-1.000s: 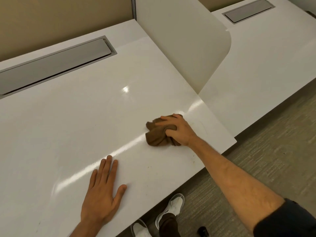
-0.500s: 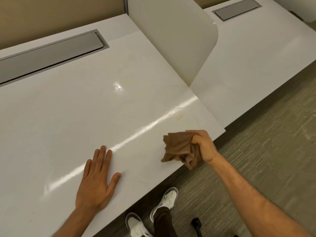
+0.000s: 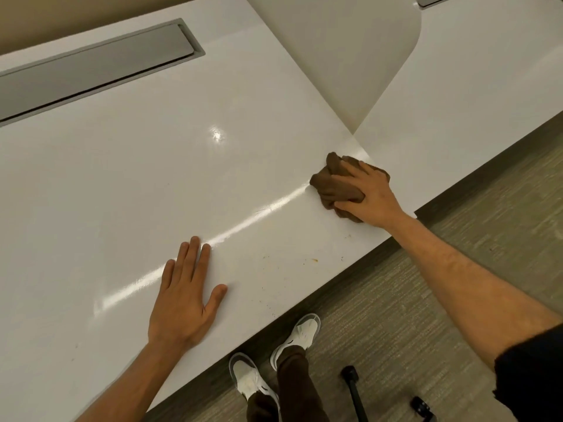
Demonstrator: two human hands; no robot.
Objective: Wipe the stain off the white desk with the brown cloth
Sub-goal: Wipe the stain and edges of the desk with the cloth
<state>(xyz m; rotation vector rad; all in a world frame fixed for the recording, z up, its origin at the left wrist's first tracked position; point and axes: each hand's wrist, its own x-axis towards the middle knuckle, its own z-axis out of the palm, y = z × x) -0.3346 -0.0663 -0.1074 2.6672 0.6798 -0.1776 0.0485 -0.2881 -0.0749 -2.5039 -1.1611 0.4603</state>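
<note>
One brown cloth [image 3: 332, 186] lying bunched at the right corner of the white desk [image 3: 128, 166], next to the divider panel [image 3: 344, 56]. Clamped around it, the fingers [image 3: 350, 178] of the right hand [image 3: 370, 197], pressing down. Resting flat nearer the front edge, the left hand [image 3: 185, 296], fingers straight and together. Scattered between both hands, small brown stain specks [image 3: 313, 260].
</note>
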